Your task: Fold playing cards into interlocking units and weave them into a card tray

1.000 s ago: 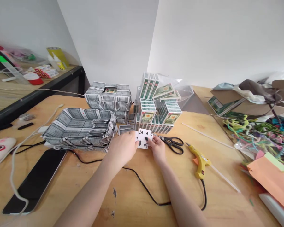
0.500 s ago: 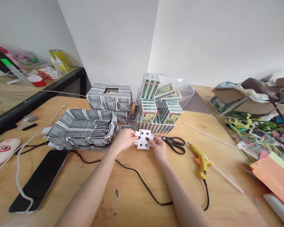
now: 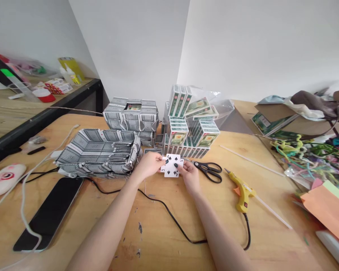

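Two playing cards (image 3: 172,168) lie crosswise over each other, an upright four of spades in front of a sideways three. My left hand (image 3: 152,165) pinches them at the left edge. On the right side, my right hand (image 3: 188,172) grips them too, its dark-nailed thumb resting on the front card. Left of the hands sits an open tray of folded cards (image 3: 87,146), with a stack of folded cards (image 3: 121,152) inside its right part. Behind it stands a box woven from cards (image 3: 130,122). Boxed card decks (image 3: 177,137) are piled just beyond the hands.
Black scissors (image 3: 210,171) and a yellow glue gun (image 3: 244,195) lie to the right, its cord crossing the table (image 3: 169,252). A phone (image 3: 49,214) and white cable are at left. Colourful pipe cleaners (image 3: 322,154) and orange paper (image 3: 327,212) fill the right side.
My left thumb has shifted so that its nail shows less on the front card. Both hands still hold the cards in nearly the same place, and the view has shifted slightly.
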`<state>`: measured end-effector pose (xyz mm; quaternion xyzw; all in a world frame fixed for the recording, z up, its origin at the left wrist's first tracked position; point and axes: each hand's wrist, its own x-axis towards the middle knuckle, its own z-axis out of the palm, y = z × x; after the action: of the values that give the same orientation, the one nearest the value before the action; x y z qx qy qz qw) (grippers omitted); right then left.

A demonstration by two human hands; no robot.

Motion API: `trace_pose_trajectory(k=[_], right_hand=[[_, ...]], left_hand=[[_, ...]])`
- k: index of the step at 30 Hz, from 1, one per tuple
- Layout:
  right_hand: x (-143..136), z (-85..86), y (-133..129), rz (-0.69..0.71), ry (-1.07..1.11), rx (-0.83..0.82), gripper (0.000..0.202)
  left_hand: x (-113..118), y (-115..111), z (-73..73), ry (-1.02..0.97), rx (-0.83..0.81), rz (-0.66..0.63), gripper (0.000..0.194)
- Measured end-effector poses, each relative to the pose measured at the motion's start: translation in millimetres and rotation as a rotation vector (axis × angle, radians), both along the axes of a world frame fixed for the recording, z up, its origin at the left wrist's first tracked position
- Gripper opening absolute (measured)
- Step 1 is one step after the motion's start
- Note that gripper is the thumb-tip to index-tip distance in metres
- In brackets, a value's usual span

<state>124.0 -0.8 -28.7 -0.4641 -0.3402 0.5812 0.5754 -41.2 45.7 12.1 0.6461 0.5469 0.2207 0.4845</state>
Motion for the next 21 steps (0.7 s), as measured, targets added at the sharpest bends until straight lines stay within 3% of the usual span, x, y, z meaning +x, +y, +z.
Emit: trace_pose_trajectory(k=[21], right_hand=[[-0.3, 2.6, 0.1, 0.017, 0.015, -0.011, 0.025]], left_hand=[[0.3, 0.0, 0.3, -0.055, -0.06, 0.041, 0.016]])
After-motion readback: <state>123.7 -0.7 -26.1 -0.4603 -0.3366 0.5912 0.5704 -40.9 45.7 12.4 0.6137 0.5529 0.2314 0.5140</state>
